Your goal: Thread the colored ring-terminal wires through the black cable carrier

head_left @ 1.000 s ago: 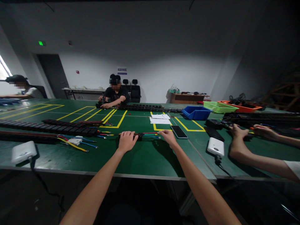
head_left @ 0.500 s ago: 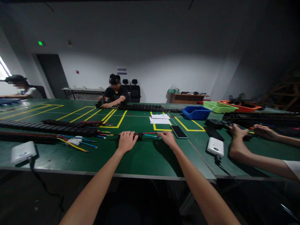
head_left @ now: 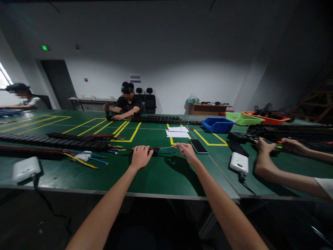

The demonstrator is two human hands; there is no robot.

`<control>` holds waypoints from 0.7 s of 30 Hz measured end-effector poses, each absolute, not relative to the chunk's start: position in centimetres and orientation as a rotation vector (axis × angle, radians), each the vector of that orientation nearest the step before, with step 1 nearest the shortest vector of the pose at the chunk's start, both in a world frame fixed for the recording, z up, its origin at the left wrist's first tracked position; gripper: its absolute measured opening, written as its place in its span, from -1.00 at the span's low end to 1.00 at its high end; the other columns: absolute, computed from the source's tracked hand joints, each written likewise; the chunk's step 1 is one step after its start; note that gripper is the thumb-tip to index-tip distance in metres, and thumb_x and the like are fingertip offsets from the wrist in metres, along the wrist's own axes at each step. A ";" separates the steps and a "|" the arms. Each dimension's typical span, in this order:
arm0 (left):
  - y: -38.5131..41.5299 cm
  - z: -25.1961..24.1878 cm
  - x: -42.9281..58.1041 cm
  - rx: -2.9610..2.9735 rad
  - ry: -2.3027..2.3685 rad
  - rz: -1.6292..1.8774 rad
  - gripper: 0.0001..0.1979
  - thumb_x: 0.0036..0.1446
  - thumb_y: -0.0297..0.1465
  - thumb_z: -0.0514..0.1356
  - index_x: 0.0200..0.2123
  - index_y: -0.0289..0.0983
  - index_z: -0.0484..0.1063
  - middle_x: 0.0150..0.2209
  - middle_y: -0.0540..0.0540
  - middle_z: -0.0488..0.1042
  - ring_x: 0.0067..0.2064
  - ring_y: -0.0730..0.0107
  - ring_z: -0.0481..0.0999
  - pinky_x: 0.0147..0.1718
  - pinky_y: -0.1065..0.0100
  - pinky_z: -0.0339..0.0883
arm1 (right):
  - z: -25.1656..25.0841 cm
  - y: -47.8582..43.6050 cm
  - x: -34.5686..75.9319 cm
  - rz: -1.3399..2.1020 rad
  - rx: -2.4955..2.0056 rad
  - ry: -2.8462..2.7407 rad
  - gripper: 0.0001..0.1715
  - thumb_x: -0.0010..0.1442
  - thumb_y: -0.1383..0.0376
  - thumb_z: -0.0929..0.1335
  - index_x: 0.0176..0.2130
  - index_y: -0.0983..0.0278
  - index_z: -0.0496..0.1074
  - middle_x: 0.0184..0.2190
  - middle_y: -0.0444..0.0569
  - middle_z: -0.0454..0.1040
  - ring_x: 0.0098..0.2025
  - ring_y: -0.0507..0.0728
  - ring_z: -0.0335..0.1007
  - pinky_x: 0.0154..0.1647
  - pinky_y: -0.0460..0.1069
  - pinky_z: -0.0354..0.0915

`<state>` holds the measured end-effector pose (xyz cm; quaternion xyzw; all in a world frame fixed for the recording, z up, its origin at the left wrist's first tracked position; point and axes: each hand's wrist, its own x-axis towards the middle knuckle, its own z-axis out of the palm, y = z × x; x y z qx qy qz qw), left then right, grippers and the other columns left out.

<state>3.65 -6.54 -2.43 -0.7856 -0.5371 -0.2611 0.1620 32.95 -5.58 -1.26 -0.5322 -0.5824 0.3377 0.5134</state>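
My left hand (head_left: 141, 157) lies over a black cable chain end (head_left: 155, 152), fingers curled across its top and thumb along the near side. To the right of it, my right hand (head_left: 187, 152) is closed in a pinch on the tip of a green cable (head_left: 166, 147); a red cable end is at the same fingertips. A blue cable (head_left: 168, 151) lies lower, apart from the right fingers. Left of my left hand, yellow and blue cable ends (head_left: 117, 150) stick out of a segmented black cable chain (head_left: 65, 142). My palms hide part of what they cover.
A phone (head_left: 198, 146) lies just right of my right hand, with white papers (head_left: 178, 132) behind. Farther right are a blue bin (head_left: 218, 125), a white device (head_left: 239, 163) and a co-worker's hands (head_left: 265, 147). Another person (head_left: 128, 104) sits across the green table (head_left: 156, 180).
My right hand has lifted slightly with the green cable end, which now bends upward away from the blue one. My left hand stays put. The person across has moved a hand-held tool.
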 end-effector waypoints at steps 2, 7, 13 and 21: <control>-6.5 -2.4 3.7 -2.241 -1.532 -0.743 -0.47 0.44 -0.07 -0.07 0.09 -0.28 0.52 0.02 -0.25 0.59 0.08 0.02 0.49 0.16 -0.01 0.20 | -1.4 -5.4 33.1 0.750 -1.315 -1.409 -0.24 0.07 -0.24 0.31 -0.27 0.37 0.63 -0.63 -0.17 0.18 -0.59 0.00 -0.02 -0.57 -0.07 -0.04; -6.4 -2.5 3.7 -2.230 -1.538 -0.739 -0.49 0.43 -0.08 -0.05 0.08 -0.28 0.52 0.01 -0.27 0.58 0.07 -0.02 0.48 0.14 -0.03 0.20 | -2.0 -5.3 33.3 0.538 -1.427 -1.510 -0.42 0.13 -0.12 0.31 -0.44 0.29 0.61 -0.61 -0.09 0.30 -0.50 0.06 0.14 -0.47 -0.05 -0.05; -6.4 -2.4 3.7 -2.240 -1.539 -0.739 -0.48 0.43 -0.08 -0.06 0.09 -0.27 0.52 0.02 -0.26 0.58 0.08 -0.01 0.49 0.16 -0.04 0.20 | -2.5 -6.0 32.9 0.431 -1.571 -1.680 -0.47 0.19 -0.02 0.34 -0.63 0.23 0.49 -0.65 -0.08 0.33 -0.53 0.06 0.18 -0.46 -0.04 -0.08; -6.5 -2.3 3.6 -2.254 -1.549 -0.744 -0.46 0.43 -0.06 -0.08 0.10 -0.27 0.52 0.04 -0.26 0.58 0.09 -0.01 0.49 0.18 -0.06 0.20 | -1.8 -5.5 33.5 0.272 -1.657 -1.601 -0.48 0.32 -0.03 0.23 -0.19 0.24 0.61 -0.37 0.00 0.55 -0.33 0.16 0.40 -0.40 -0.06 0.09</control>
